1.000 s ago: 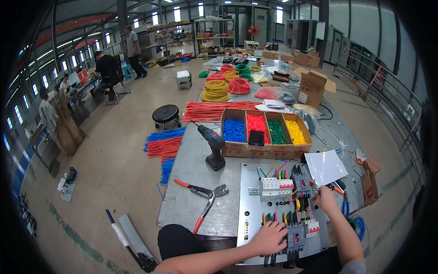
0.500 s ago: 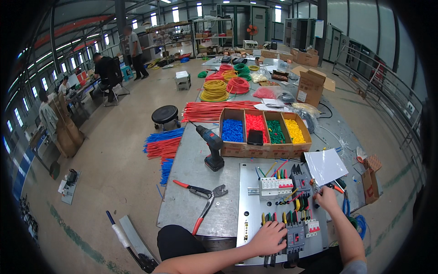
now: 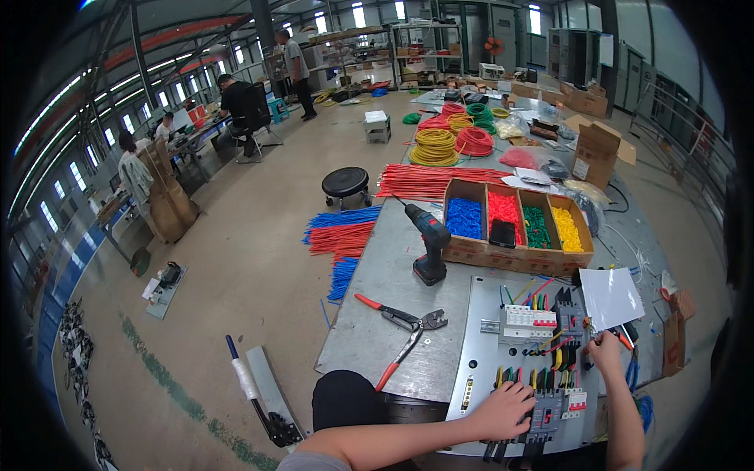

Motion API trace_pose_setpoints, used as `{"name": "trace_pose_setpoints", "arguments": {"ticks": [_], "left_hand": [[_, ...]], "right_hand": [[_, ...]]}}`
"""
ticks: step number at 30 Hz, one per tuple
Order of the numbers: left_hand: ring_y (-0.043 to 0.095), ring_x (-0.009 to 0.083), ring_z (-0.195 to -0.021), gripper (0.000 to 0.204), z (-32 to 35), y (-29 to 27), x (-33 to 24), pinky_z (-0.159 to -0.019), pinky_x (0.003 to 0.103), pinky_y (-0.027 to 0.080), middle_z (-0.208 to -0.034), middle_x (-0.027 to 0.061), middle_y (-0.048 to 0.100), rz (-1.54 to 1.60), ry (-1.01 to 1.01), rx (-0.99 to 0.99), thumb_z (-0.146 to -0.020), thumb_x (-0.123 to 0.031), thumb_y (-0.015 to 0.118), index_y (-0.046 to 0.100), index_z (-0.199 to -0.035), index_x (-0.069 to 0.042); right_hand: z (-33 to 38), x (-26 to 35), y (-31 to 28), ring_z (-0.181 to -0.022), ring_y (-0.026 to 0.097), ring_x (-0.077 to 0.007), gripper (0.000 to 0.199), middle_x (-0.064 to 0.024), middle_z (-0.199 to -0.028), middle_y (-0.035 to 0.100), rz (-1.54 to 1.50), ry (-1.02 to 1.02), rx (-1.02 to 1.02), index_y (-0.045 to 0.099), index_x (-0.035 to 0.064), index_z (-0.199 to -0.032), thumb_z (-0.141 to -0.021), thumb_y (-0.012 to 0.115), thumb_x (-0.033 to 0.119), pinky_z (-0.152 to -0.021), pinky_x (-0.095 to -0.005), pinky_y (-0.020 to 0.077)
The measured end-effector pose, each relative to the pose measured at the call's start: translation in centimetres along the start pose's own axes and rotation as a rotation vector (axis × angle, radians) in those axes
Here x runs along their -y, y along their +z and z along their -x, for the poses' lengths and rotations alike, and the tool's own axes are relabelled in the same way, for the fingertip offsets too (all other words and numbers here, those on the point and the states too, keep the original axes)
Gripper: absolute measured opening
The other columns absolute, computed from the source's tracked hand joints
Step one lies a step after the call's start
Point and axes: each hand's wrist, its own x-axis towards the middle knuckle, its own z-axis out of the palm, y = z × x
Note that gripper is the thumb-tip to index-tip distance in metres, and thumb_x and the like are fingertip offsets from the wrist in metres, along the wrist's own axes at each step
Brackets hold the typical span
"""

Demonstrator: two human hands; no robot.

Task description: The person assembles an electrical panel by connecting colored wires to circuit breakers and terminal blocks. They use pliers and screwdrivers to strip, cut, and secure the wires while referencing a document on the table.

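Note:
A metal mounting plate (image 3: 463,345) with circuit breakers and coloured wires lies before me at the table's front edge. My left hand (image 3: 503,412) rests with fingers spread over the wire ends, at the left side of the lower grey moulded-case breaker (image 3: 546,416). Beside that stands a small white breaker with red toggles (image 3: 576,403). Further up are a row of white miniature breakers (image 3: 528,322) and another grey breaker (image 3: 569,314). My right hand (image 3: 605,353) is closed at the plate's right edge, by an orange-handled tool (image 3: 626,339); its fingers hide what they hold.
Left of the plate lie a red-handled crimping tool (image 3: 404,334) and a cordless drill (image 3: 428,243). Behind stands a divided cardboard box (image 3: 503,255) of coloured caps. A white sheet (image 3: 611,298) lies at right. Cut wires (image 3: 342,239), a stool (image 3: 345,184) and several people are beyond.
The view has turned left, so everything sits further right in the picture. My left hand remains on the lower breaker and my right hand stays near the plate's right edge.

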Motion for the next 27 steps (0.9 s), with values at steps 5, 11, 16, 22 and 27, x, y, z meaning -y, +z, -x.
{"name": "trace_pose_setpoints", "arguments": {"ticks": [5, 11, 16, 22, 27], "left_hand": [[0.057, 0.0345, -0.120, 0.032, 0.1, 0.2, 0.2, -0.107, 0.048, 0.044, -0.123, 0.0174, 0.060, -0.018, -0.005, -0.018, -0.093, -0.026, 0.067, 0.066, -0.113, -0.001], [0.057, 0.0346, -0.118, 0.031, -0.2, 0.3, 0.2, -0.106, 0.047, 0.045, -0.122, 0.0172, 0.060, -0.016, -0.003, -0.037, -0.092, -0.025, 0.068, 0.066, -0.111, -0.001], [0.057, 0.0347, -0.118, 0.031, -0.1, 0.1, 0.0, -0.106, 0.047, 0.045, -0.121, 0.0173, 0.060, -0.011, -0.015, -0.029, -0.091, -0.025, 0.068, 0.066, -0.111, -0.001], [0.058, 0.0339, -0.120, 0.027, -0.3, 0.1, 0.5, -0.106, 0.046, 0.045, -0.123, 0.0166, 0.062, -0.001, -0.026, -0.044, -0.092, -0.023, 0.067, 0.067, -0.107, -0.001], [0.060, 0.0326, -0.117, 0.023, -0.7, 0.2, 0.1, -0.103, 0.044, 0.047, -0.120, 0.0152, 0.064, -0.036, -0.019, -0.078, -0.090, -0.021, 0.068, 0.067, -0.103, -0.002]], "right_hand": [[-0.6, -0.1, 0.4, -0.073, 0.069, -0.0413, 0.025, -0.0247, -0.076, 0.068, -0.008, -0.050, 0.040, 0.064, -0.0043, -0.082, -0.081, 0.079, 0.015, -0.069, -0.0484, 0.0543], [-1.4, -1.7, -0.2, -0.071, 0.067, -0.0368, 0.026, -0.0210, -0.076, 0.068, -0.047, -0.044, 0.125, 0.063, -0.0025, -0.082, -0.079, 0.081, 0.017, -0.069, -0.0465, 0.0536], [-0.9, -0.1, -1.3, -0.073, 0.068, -0.0388, 0.028, -0.0231, -0.077, 0.069, -0.023, -0.011, 0.181, 0.062, -0.0022, -0.081, -0.078, 0.082, 0.017, -0.070, -0.0476, 0.0546], [-0.6, 1.0, -2.2, -0.081, 0.073, -0.0428, 0.026, -0.0255, -0.083, 0.073, 0.123, -0.065, 0.190, 0.069, -0.0034, -0.079, -0.078, 0.082, 0.019, -0.074, -0.0507, 0.0576], [-0.5, 1.1, -1.8, -0.084, 0.074, -0.0469, 0.027, -0.0293, -0.084, 0.074, 0.286, -0.107, 0.159, 0.074, -0.0061, -0.082, -0.082, 0.074, 0.021, -0.080, -0.0550, 0.0602]]}}
